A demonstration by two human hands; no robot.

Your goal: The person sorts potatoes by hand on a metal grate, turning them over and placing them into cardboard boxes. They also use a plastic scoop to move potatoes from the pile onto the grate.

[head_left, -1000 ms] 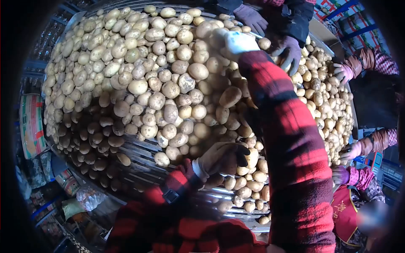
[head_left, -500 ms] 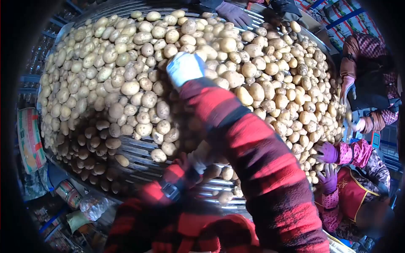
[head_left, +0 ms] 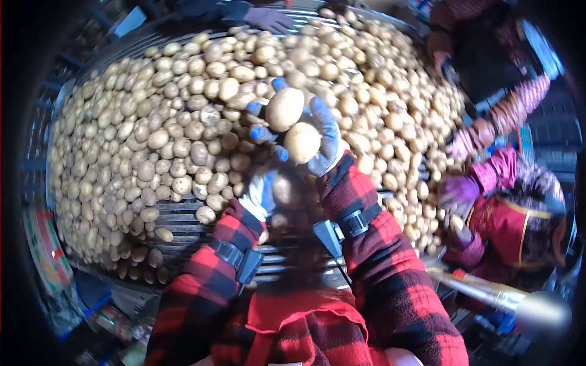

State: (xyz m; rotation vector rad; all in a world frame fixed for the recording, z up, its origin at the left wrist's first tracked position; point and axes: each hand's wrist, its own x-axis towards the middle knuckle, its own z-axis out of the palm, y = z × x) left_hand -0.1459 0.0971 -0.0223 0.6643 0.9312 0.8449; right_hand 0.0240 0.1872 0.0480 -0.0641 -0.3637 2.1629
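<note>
My right hand (head_left: pixel 326 137), in a blue and white glove, is turned palm up. It holds two potatoes, an oval potato (head_left: pixel 285 110) above and a rounder potato (head_left: pixel 302 144) below. Blue fingertips curl around their left side and the thumb lies on the right. Lower and to the left is my gloved left hand (head_left: pixel 261 192), slightly blurred, closed against another potato (head_left: pixel 282 190); its fingers are partly hidden. Both hands are above a large heap of potatoes (head_left: pixel 159 139) on a slatted metal table (head_left: pixel 183 221).
Across the table, a co-worker's gloved hand (head_left: pixel 268 20) rests at the far edge. On the right, a person in purple gloves (head_left: pixel 459 194) and another with a pink sleeve (head_left: pixel 519 107) reach to the heap. A shiny pole (head_left: pixel 482 290) is at lower right; a printed sack (head_left: pixel 46 247) stands left.
My right hand has come back from the far heap toward me and turned palm up with two potatoes. My left hand now shows beside a potato. The view has shifted.
</note>
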